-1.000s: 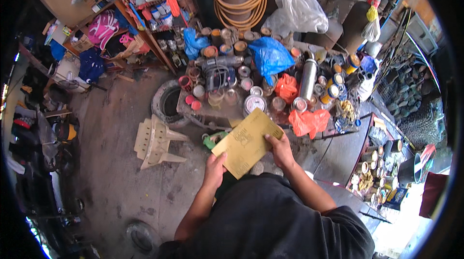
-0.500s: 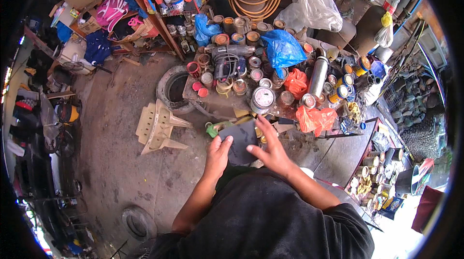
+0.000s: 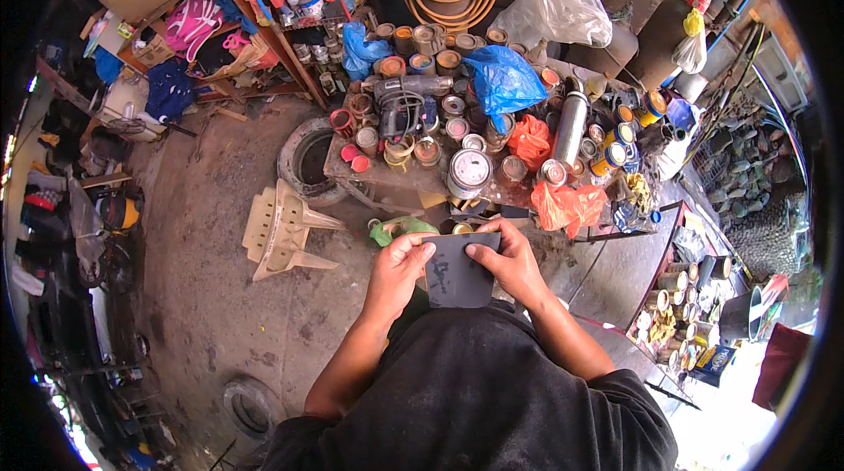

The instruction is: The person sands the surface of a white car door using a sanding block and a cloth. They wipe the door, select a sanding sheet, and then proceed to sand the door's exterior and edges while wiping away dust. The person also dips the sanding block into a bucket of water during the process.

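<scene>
My left hand (image 3: 397,273) and my right hand (image 3: 514,267) grip a dark grey sheet (image 3: 462,282) by its upper left and upper right parts, thumbs on its face. The sheet looks folded, with a sliver of yellowish paper at its edge and darker smudges on the grey side. It is held in front of my dark shirt. Just behind it lie a green plastic item (image 3: 396,232) and an open can (image 3: 462,229), both partly hidden.
A low bench crowded with paint cans (image 3: 469,170), plastic bags (image 3: 567,205), a power tool and a metal cylinder (image 3: 570,124) stands ahead. A tipped plastic chair (image 3: 268,233) and tyres (image 3: 312,159) lie left. Shelves stand at back left; more cans (image 3: 677,282) at right.
The sheet was yellow side up and wide; it now shows its grey side and looks smaller. My right hand, fingers raised half a second ago, has closed on the upper edge.
</scene>
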`<state>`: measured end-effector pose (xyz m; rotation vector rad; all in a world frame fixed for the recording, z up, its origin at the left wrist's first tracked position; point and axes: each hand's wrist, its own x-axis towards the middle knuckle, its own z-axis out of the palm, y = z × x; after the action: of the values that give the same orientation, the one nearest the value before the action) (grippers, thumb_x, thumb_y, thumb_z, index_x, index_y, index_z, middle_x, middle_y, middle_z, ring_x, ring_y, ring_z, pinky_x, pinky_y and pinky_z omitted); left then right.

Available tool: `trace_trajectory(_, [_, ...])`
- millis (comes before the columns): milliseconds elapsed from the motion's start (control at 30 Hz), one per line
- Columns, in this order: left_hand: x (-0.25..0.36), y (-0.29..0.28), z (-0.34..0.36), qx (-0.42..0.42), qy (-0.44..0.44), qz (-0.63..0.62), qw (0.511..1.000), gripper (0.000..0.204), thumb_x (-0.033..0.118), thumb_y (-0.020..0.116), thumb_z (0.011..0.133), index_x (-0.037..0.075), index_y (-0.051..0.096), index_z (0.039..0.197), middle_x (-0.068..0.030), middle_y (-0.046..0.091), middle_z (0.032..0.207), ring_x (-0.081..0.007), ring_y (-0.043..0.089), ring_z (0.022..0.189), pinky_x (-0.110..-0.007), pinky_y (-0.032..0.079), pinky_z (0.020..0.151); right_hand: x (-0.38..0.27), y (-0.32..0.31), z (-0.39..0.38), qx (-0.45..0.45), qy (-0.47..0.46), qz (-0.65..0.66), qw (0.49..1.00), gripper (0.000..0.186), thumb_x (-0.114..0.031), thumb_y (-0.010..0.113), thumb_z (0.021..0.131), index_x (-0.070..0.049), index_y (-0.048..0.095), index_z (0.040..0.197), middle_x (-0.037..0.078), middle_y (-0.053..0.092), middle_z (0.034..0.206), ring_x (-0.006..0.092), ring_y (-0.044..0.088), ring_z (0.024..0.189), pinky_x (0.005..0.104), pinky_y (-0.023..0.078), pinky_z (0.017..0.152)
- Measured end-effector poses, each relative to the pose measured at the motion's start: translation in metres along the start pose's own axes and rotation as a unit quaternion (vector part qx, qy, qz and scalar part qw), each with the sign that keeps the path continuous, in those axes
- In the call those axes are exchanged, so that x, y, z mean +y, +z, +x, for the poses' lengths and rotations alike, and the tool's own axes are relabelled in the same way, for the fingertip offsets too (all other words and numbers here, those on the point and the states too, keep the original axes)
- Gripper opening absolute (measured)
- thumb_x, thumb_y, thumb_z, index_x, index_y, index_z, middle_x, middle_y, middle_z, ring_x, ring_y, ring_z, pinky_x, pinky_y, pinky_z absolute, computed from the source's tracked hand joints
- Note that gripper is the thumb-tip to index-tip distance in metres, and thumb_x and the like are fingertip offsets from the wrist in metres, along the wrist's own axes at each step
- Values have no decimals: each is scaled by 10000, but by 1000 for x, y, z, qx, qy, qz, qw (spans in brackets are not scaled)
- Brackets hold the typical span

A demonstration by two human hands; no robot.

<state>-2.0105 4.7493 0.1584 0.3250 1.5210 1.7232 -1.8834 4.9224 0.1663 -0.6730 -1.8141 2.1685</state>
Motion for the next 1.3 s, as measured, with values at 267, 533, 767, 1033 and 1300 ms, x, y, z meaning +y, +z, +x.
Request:
trace_trajectory(267, [-3, -1, -4, -7, 4, 10, 1000, 224, 190, 590, 1062, 59, 691, 1212, 17, 698, 1025, -51, 627, 892, -224, 503, 755, 0, -1, -2, 4, -6, -10, 1000, 254, -167, 761, 928, -47, 607, 1091, -15, 647, 901, 53, 592, 803, 239, 491, 708])
trace_trajectory(533, [-2, -4, -8, -9, 5, 1, 1000, 235, 146, 570, 1064, 2, 665, 1224, -50, 688, 1127, -111, 664, 980, -273, 562, 828, 3, 0, -2, -5, 8, 1, 1000, 294, -181, 781, 912, -34, 622, 1112, 6, 673, 941, 73, 617, 849, 255, 512, 756])
trace_trajectory(767, [5, -3, -10, 33, 54, 88, 994, 218, 136, 570, 1064, 5, 687, 1192, -19, 694, 1038, -64, 613, 916, -229, 502, 800, 20, -8, 0, -3, 4, 85, 996, 284, -235, 659, 1023, 2, 662, 1181, 3, 691, 977, 88, 616, 912, 266, 507, 845])
trace_trajectory(1033, [-5, 8, -7, 73, 184, 186, 962, 193, 108, 578, 1055, -21, 681, 1155, -42, 712, 1016, -94, 620, 933, -257, 499, 864, 36, -9, 7, 47, -13, 8, 999, 290, -263, 611, 1056, 9, 705, 1096, -15, 677, 944, 74, 580, 913, 263, 481, 831])
trace_trajectory(1300, [2, -5, -5, 72, 173, 209, 960, 179, 106, 591, 1048, -14, 684, 1143, -42, 720, 989, -95, 625, 909, -258, 506, 845, 34, -13, -5, -87, -17, -78, 993, 468, -391, 532, 1083, 39, 707, 1025, 37, 688, 864, 92, 588, 828, 309, 501, 757])
